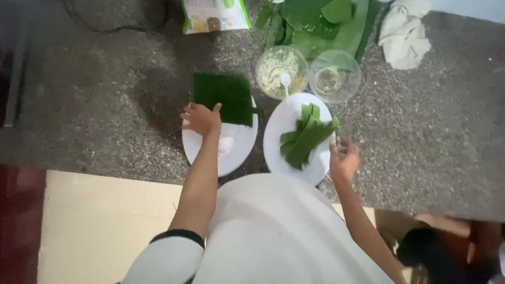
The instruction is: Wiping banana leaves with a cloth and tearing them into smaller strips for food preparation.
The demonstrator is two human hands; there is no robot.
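My left hand (201, 119) rests on the near left corner of a dark green square of leaf (225, 97) that lies over the far part of a white plate (240, 148). A small white lump (225, 144) sits on that plate just below the hand. My right hand (343, 159) touches the right rim of a second white plate (278, 134), which carries several folded green leaf strips (305, 137). Its fingers are loosely curled at the rim.
Behind the plates stand a glass bowl of pale green filling with a white spoon (281, 71) and a clear glass bowl (333, 75). Farther back lie large green leaves (321, 18), a bag (214, 10) and a crumpled cloth (404, 31). Another person sits at the bottom right (459, 246).
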